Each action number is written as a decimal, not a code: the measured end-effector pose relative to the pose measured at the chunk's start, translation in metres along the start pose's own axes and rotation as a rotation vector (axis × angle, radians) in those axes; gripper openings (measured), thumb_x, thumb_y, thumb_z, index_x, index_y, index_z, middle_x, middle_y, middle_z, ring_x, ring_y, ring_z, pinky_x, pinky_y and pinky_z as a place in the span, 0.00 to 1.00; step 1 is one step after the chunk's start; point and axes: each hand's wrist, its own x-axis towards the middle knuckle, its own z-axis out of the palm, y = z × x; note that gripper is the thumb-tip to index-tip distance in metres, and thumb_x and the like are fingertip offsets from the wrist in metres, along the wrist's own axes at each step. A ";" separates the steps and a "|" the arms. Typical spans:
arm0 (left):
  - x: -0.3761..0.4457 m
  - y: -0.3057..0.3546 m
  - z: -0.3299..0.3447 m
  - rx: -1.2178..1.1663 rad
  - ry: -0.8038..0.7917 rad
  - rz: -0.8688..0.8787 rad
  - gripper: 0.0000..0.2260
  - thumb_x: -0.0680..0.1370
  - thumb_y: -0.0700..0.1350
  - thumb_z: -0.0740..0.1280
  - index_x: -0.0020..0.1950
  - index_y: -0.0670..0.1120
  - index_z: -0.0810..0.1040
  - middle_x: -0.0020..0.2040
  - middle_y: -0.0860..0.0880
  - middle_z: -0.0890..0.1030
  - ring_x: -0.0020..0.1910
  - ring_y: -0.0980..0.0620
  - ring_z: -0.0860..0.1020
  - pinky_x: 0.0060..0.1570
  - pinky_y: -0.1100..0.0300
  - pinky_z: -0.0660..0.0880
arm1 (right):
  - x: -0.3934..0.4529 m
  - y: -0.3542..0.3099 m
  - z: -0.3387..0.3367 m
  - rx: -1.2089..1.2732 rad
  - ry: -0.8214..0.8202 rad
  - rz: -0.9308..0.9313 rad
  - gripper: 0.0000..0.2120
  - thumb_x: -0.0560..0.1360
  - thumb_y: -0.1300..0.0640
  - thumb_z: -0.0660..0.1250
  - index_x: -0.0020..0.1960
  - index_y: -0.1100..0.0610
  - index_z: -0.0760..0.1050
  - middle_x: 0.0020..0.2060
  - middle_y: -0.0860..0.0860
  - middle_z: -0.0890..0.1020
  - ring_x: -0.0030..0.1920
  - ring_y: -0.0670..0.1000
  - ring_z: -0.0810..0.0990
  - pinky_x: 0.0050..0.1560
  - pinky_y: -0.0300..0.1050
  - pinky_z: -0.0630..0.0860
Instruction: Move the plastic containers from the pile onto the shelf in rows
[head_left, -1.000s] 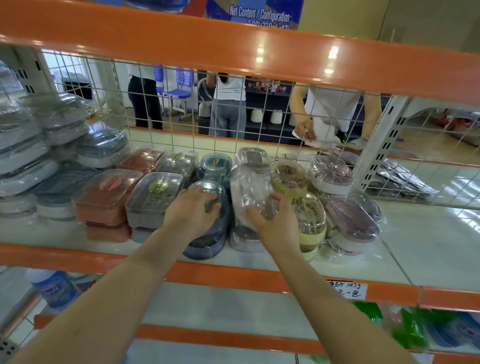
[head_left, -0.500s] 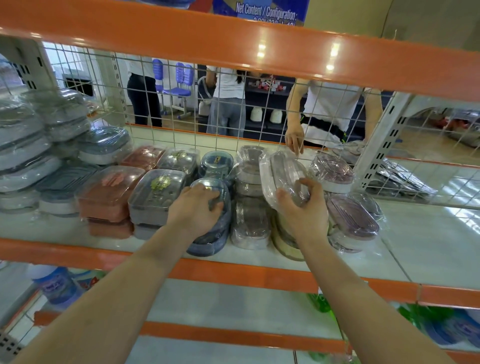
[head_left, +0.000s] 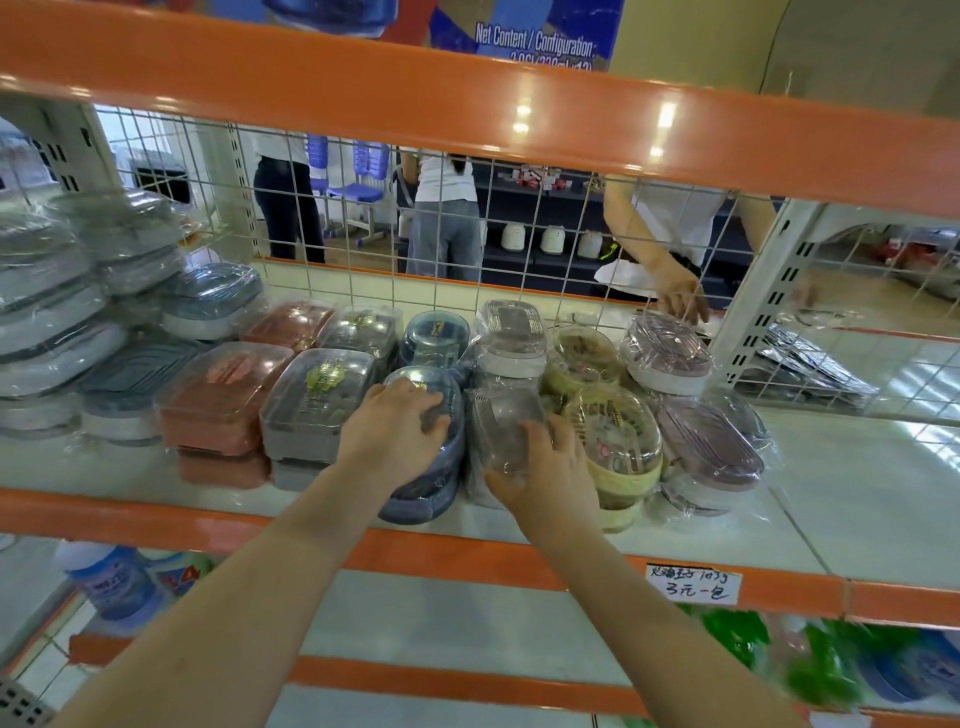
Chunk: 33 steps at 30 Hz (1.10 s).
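Note:
Wrapped plastic containers stand in rows on the white shelf (head_left: 841, 483). My left hand (head_left: 389, 436) rests on top of the front blue oval container stack (head_left: 436, 483), fingers curled over its lid. My right hand (head_left: 545, 467) grips a clear grey-lidded container (head_left: 501, 421) at the front of the middle row, set down on the stack there. Another clear container (head_left: 511, 332) stands behind it. Yellow oval containers (head_left: 618, 441) and pink-lidded ones (head_left: 711, 447) sit to the right; red (head_left: 223, 400) and grey (head_left: 317, 400) boxes to the left.
A pile of larger grey-lidded containers (head_left: 67, 291) fills the shelf's left end. An orange beam (head_left: 467, 109) runs overhead and a wire mesh back (head_left: 363, 218) closes the rear. Another person's hand (head_left: 680, 296) reaches in behind the mesh. Bare shelf lies at right.
My right hand has brought the clear container down from above the yellow row and leftward onto the middle row's front stack. My left hand has stayed on the blue stack.

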 end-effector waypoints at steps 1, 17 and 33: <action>0.000 0.000 0.000 0.000 0.002 0.002 0.18 0.80 0.52 0.60 0.70 0.51 0.71 0.68 0.50 0.70 0.67 0.49 0.67 0.59 0.52 0.70 | 0.001 0.000 0.000 -0.021 0.001 -0.023 0.30 0.76 0.44 0.63 0.73 0.55 0.59 0.72 0.53 0.58 0.73 0.54 0.56 0.66 0.45 0.64; -0.005 0.008 0.006 0.130 0.034 0.026 0.18 0.82 0.51 0.55 0.70 0.49 0.69 0.67 0.51 0.70 0.65 0.50 0.68 0.55 0.56 0.70 | 0.028 -0.002 -0.001 0.013 -0.027 -0.020 0.29 0.74 0.40 0.65 0.65 0.59 0.69 0.64 0.55 0.65 0.67 0.56 0.61 0.67 0.45 0.61; -0.005 0.108 0.040 0.040 0.047 0.167 0.15 0.80 0.50 0.58 0.66 0.50 0.72 0.63 0.49 0.74 0.63 0.49 0.71 0.57 0.55 0.69 | -0.005 0.115 -0.075 -0.002 0.125 0.068 0.21 0.78 0.50 0.61 0.70 0.52 0.66 0.67 0.53 0.69 0.67 0.55 0.66 0.64 0.46 0.64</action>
